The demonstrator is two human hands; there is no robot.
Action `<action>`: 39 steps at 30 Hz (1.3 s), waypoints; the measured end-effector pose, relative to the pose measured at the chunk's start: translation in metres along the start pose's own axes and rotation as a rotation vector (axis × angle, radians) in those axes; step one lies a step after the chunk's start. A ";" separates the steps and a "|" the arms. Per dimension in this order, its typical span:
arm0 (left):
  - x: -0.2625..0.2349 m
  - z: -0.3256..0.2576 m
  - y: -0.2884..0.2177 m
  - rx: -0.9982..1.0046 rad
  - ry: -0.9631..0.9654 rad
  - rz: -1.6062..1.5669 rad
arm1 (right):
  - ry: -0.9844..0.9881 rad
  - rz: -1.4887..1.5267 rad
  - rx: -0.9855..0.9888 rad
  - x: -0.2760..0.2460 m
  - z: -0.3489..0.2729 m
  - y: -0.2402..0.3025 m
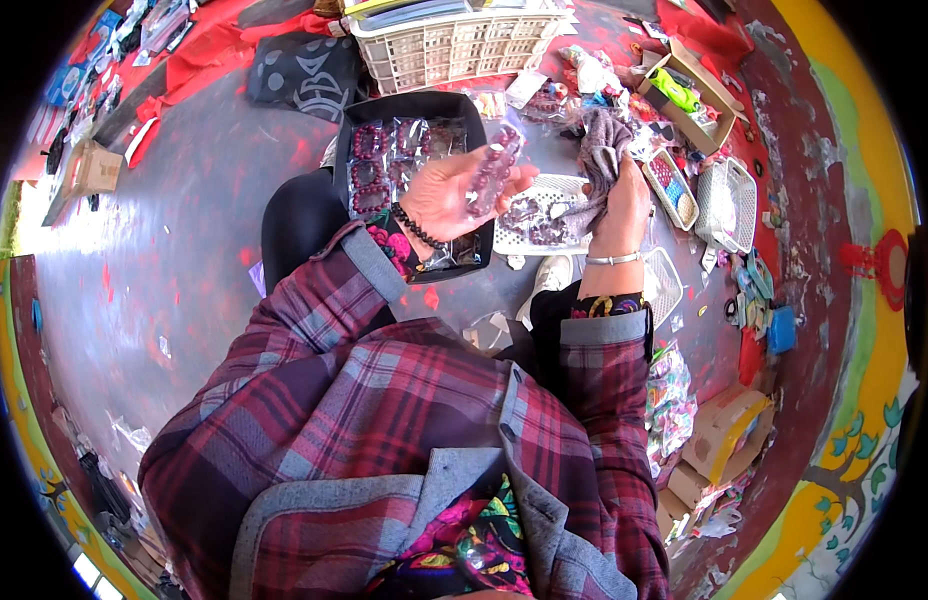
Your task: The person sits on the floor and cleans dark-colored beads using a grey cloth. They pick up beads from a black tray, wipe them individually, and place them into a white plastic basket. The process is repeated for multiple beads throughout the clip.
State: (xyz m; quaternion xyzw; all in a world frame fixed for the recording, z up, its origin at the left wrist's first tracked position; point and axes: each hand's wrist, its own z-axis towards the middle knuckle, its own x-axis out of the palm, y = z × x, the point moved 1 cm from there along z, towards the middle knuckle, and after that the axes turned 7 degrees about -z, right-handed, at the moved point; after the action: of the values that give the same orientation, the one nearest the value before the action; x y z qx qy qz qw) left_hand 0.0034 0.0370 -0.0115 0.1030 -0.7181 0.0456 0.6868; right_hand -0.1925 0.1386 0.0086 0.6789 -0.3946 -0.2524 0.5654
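Observation:
My left hand [446, 195], palm up, holds a clear packet with a dark red bead bracelet [494, 168] in it across its fingers. Below that hand is a black tray [342, 168] with rows of similar bagged bracelets [368, 142]. My right hand [624, 212] is closed on a crumpled grey-purple cloth [606, 145]; some of its fingers are hidden by the fabric. Between the hands, lower down, sits a white perforated basket [561, 186] with loose dark beaded pieces [524, 220], and the cloth hangs over its right side.
Beyond the tray stands a large cream crate [464, 50] beside a dark grey bag [302, 75]. At the right are a cardboard box [719, 118] with a green packet, a small bead basket [671, 190] and a white basket [727, 205]. Colourful packets [669, 400] lie near my right elbow.

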 end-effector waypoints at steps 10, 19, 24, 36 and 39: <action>-0.014 0.002 0.003 0.035 -0.115 0.190 | -0.067 0.180 -0.082 -0.001 -0.012 0.014; -0.003 0.011 0.002 0.065 0.040 -0.009 | 0.389 -0.731 -1.118 0.038 -0.061 0.010; 0.003 0.004 0.011 0.186 -0.073 -0.057 | 0.498 -1.183 -1.173 0.063 -0.073 0.001; -0.012 -0.003 0.045 -0.113 -0.113 0.226 | 0.220 -1.008 -0.494 0.044 -0.024 -0.016; -0.015 -0.005 0.044 -0.140 -0.112 0.296 | 0.109 -1.003 -0.405 0.042 -0.026 -0.006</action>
State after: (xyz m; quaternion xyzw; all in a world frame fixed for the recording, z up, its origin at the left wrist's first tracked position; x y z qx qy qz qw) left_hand 0.0000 0.0825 -0.0224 -0.0495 -0.7639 0.0903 0.6371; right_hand -0.1471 0.1195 0.0128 0.6735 0.0642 -0.5266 0.5147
